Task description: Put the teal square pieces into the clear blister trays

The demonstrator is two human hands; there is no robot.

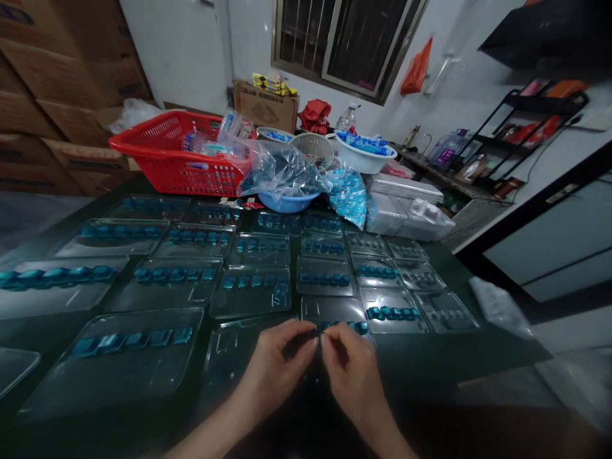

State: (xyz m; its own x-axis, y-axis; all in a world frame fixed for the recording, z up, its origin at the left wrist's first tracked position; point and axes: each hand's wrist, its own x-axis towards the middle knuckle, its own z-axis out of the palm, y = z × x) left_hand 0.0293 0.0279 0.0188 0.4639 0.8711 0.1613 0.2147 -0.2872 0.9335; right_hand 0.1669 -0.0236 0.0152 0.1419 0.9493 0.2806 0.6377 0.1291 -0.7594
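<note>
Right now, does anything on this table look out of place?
Yes, one spot: in the clear tray ahead of the left hand, a blue cluster sits in the near right corner, outside the row of blue pieces, breaking the tidy line.

Head-worn view now, peering forward and down across the desk [415,360], fingers [303,357] close below, window [354,48] farther off, horizon tilted
</note>
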